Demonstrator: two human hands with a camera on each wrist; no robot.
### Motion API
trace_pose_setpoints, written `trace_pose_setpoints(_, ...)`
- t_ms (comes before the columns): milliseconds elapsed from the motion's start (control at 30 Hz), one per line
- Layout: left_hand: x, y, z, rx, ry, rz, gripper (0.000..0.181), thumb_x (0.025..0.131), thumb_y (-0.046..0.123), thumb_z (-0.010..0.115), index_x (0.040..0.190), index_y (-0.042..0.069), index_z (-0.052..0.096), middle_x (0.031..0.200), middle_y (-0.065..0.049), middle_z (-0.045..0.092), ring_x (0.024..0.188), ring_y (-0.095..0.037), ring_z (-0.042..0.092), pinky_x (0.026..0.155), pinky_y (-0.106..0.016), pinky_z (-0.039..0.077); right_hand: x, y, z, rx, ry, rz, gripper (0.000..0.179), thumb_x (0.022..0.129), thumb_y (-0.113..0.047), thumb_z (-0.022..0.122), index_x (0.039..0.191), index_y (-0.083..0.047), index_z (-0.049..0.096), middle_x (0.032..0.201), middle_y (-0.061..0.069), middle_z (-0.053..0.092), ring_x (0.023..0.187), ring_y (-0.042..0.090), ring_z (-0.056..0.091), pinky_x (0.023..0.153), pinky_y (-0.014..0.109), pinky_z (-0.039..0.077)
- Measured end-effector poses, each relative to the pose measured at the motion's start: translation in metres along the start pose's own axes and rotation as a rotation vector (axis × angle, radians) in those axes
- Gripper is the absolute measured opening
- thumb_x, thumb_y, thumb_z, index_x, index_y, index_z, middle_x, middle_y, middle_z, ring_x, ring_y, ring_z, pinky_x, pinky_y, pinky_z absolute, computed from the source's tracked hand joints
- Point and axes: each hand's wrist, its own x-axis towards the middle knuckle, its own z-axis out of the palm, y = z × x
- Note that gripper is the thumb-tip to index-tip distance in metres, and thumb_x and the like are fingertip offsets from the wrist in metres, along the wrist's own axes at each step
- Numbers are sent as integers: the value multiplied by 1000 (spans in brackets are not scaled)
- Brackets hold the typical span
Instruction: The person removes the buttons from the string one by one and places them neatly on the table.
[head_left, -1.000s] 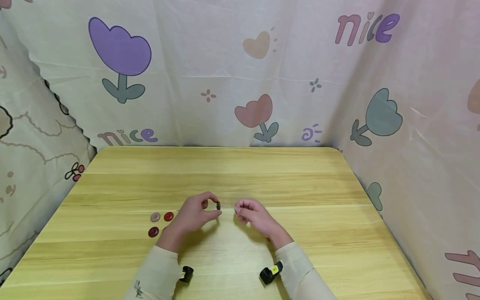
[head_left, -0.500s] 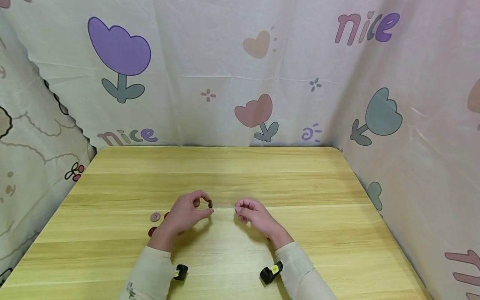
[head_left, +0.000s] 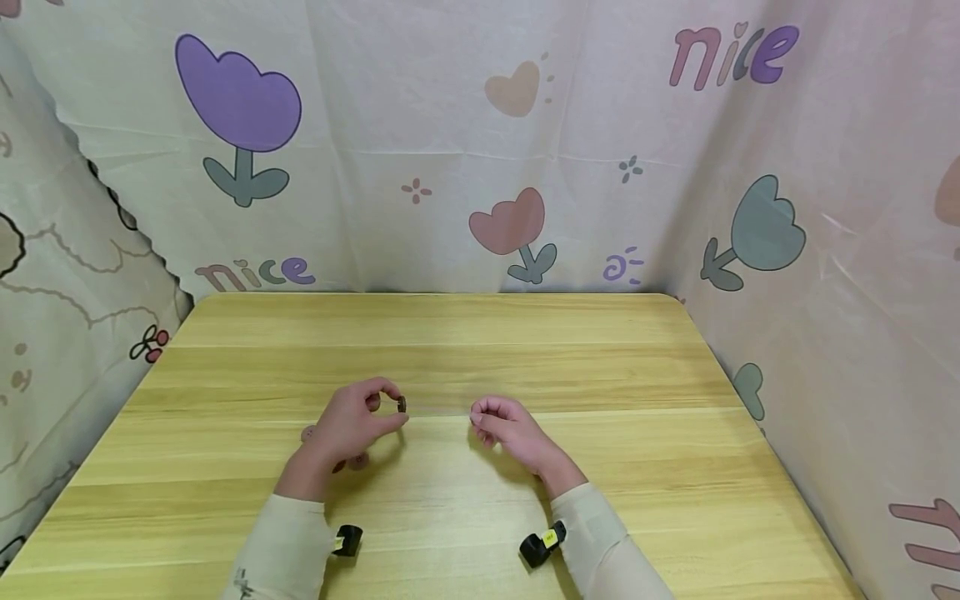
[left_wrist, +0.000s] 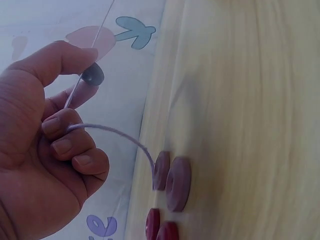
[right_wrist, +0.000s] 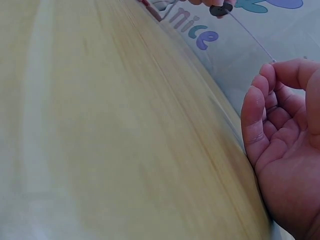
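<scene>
My left hand (head_left: 348, 422) pinches a small dark button (head_left: 402, 405) on edge between thumb and forefinger, above the table. In the left wrist view a thin pale string (left_wrist: 102, 26) runs along the dark button (left_wrist: 93, 74). It passes behind the curled fingers and loops down toward the mauve buttons (left_wrist: 178, 185). To the right, my right hand (head_left: 512, 427) pinches the string's other end between thumb and forefinger. The right wrist view shows the string (right_wrist: 251, 36) stretched straight from the right fingertips to the dark button (right_wrist: 220, 10).
Several buttons lie on the wooden table (head_left: 600, 358), partly hidden by my left hand and wrist: a mauve button (head_left: 359, 461) and a pinkish button (head_left: 308, 432) show. Red buttons (left_wrist: 167, 231) appear in the left wrist view. A patterned curtain (head_left: 420, 100) hangs behind the table.
My left hand has slid left with the dark button, widening the distance between the hands and covering more of the loose buttons. The right hand has stayed in place.
</scene>
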Motion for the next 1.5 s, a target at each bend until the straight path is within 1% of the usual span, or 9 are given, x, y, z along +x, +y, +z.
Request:
trace_pose_setpoints(100,0,-2,-4,44,24,19,22,87,27,79,104,23,64,74,-2,29,47,-14,28,51,-37,28,0,0,0,-4,1,2,24,104,-14,53,101,11,56,84,7,55,77,19,52,67,29,48)
trace_pose_setpoints(167,0,-5,-6,46,30,63,22,87,24,79,103,20,64,72,-2,28,51,-15,26,49,-30,27,0,0,-1,-6,4,3,25,104,-14,53,101,11,55,84,7,55,77,19,52,67,29,48)
trace_pose_setpoints(300,0,-8,-11,80,55,118,23,86,22,79,103,16,65,68,-1,29,56,-16,28,54,-31,27,0,0,-1,-4,4,8,25,104,-13,53,102,12,55,84,7,55,77,20,52,67,29,48)
trace_pose_setpoints(600,-2,-14,-19,52,76,89,23,86,22,79,103,15,65,69,-1,27,55,-16,26,51,-32,24,0,0,-2,17,0,7,22,104,-14,53,99,7,55,84,8,54,76,20,52,67,29,47)
trace_pose_setpoints(733,-4,-16,-22,70,87,90,23,86,24,79,103,15,65,67,0,27,55,-16,25,49,-31,24,-1,0,-2,27,3,9,21,104,-14,53,97,5,55,84,9,53,76,20,51,66,30,47)
trace_pose_setpoints(900,-7,-19,-28,106,107,77,24,87,28,78,104,16,65,67,0,27,57,-17,28,50,-32,25,-1,-1,-1,31,8,12,22,104,-13,53,98,8,54,84,9,53,77,20,51,67,30,47)
trace_pose_setpoints(1167,-9,-22,-38,95,124,60,26,89,26,77,108,14,65,69,-2,29,50,-19,46,52,-34,29,-1,-3,0,40,14,17,24,104,-13,53,100,10,54,85,10,54,79,21,52,68,30,48)
trace_pose_setpoints(1367,-9,-26,-45,129,152,42,27,89,30,77,108,16,65,71,-3,31,62,-21,35,54,-34,27,-1,-4,1,40,16,19,24,103,-12,53,100,11,54,85,9,54,79,20,52,68,29,48)
trace_pose_setpoints(1500,-10,-29,-51,146,162,34,30,90,34,75,110,15,65,75,-4,34,69,-23,35,56,-36,28,-1,-3,1,41,12,16,22,104,-11,52,100,11,53,85,8,53,78,20,51,68,30,47)
